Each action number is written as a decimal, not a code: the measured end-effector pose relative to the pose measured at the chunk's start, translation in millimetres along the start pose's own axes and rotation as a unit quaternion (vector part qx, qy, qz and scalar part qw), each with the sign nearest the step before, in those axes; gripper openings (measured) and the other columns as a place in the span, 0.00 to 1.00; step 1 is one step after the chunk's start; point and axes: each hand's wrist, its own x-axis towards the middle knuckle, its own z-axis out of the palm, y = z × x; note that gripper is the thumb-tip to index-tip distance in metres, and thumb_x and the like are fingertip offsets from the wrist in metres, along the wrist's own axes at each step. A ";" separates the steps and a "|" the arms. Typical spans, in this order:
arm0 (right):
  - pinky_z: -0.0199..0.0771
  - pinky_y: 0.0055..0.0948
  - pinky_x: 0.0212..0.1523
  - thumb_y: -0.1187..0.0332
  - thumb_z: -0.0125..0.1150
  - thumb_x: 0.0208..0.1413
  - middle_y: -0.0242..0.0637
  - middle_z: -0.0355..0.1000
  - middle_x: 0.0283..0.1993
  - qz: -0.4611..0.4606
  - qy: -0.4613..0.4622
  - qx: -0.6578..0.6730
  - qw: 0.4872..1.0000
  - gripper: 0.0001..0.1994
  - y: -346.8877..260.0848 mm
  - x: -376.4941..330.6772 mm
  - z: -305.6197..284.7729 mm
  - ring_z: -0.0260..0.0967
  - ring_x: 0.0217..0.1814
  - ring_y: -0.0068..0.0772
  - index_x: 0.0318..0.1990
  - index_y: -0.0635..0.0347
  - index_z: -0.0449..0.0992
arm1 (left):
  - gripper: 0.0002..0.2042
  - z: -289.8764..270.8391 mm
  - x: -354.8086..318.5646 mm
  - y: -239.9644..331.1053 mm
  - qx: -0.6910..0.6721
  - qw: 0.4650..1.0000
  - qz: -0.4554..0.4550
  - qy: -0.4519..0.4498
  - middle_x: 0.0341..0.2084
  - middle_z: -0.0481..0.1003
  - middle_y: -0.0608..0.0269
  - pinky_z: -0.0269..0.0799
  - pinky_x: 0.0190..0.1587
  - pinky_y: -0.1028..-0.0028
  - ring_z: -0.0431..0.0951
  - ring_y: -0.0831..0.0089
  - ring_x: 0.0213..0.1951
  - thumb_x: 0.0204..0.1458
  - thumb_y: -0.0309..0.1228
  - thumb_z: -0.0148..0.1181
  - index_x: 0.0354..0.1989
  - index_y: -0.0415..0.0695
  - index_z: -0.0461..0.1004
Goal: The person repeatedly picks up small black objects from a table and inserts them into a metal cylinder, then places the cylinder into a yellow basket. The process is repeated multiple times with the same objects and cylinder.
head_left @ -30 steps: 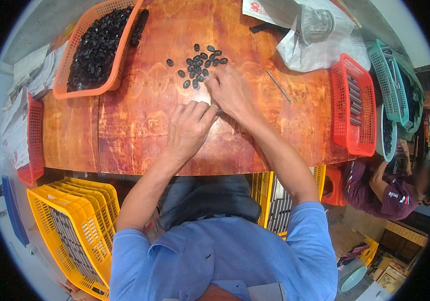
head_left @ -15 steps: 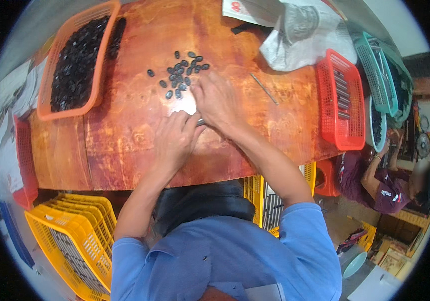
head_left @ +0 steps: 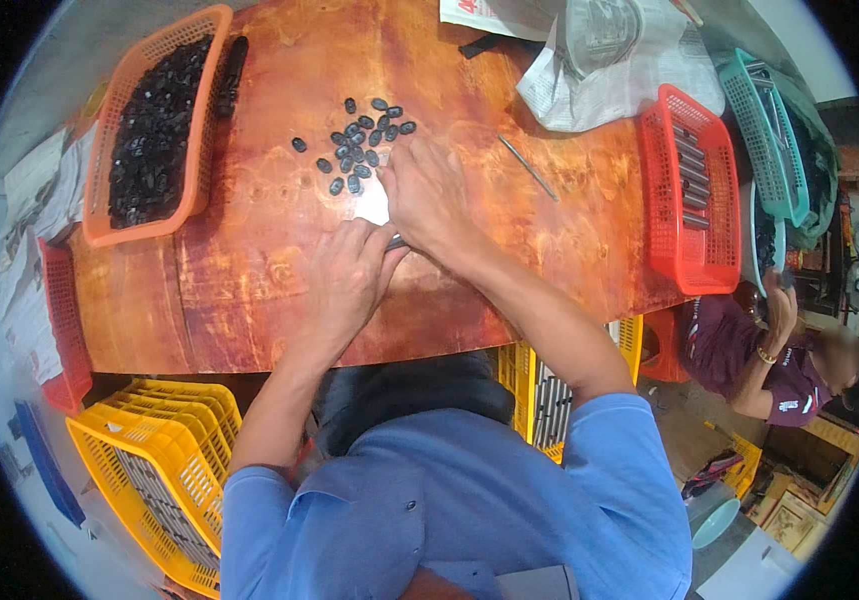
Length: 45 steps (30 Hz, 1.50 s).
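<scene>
Broad wooden table (head_left: 249, 290) under both hands; left hand (head_left: 347, 265) pinching a dark rod (head_left: 396, 242), right hand (head_left: 429, 197) curled, its grip hidden. The rod sits between them, black oval pieces (head_left: 353, 185) just ahead. Steadying work, seemingly; next calls for a firm left pinch.

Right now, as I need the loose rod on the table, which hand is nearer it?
Right: the right hand is left of the loose rod, across a gap; the left hand is farther left, lower in view.
</scene>
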 end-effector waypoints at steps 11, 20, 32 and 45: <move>0.64 0.51 0.52 0.67 0.60 0.62 0.49 0.72 0.47 0.020 0.038 0.016 0.999 0.10 2.1 -9.6 5.7 0.69 0.53 0.54 0.45 0.64 0.76 | 0.15 3.8 -4.6 -0.1 0.021 1.000 0.018 -0.002 0.31 0.71 0.61 0.68 0.39 0.64 0.74 0.62 0.37 0.51 0.35 0.72 0.46 0.44 0.80; 0.65 0.52 0.55 0.62 0.60 0.64 0.48 0.75 0.47 0.103 0.063 0.160 0.980 0.12 3.9 0.5 4.7 0.72 0.53 0.54 0.41 0.63 0.78 | 0.18 5.1 1.7 -4.2 0.055 0.998 0.033 -0.002 0.34 0.74 0.54 0.73 0.40 0.59 0.77 0.54 0.37 0.52 0.34 0.73 0.48 0.43 0.77; 0.64 0.29 0.36 0.60 0.51 0.75 0.32 0.65 0.30 0.187 0.124 0.422 0.878 0.19 9.2 -3.2 -3.5 0.63 0.33 0.23 0.32 0.62 0.72 | 0.17 -9.4 11.9 -10.4 -0.451 0.823 -0.345 0.010 0.35 0.81 0.56 0.78 0.36 0.70 0.80 0.72 0.33 0.71 0.38 0.53 0.54 0.34 0.74; 0.70 0.37 0.45 0.72 0.73 0.47 0.38 0.72 0.40 -0.080 -0.175 0.219 0.957 0.12 26.5 -9.1 -29.2 0.71 0.43 0.38 0.40 0.60 0.82 | 0.17 -8.4 -6.9 -31.4 -0.703 0.612 -0.358 0.058 0.41 0.80 0.51 0.82 0.44 0.68 0.82 0.68 0.38 0.74 0.35 0.46 0.58 0.32 0.71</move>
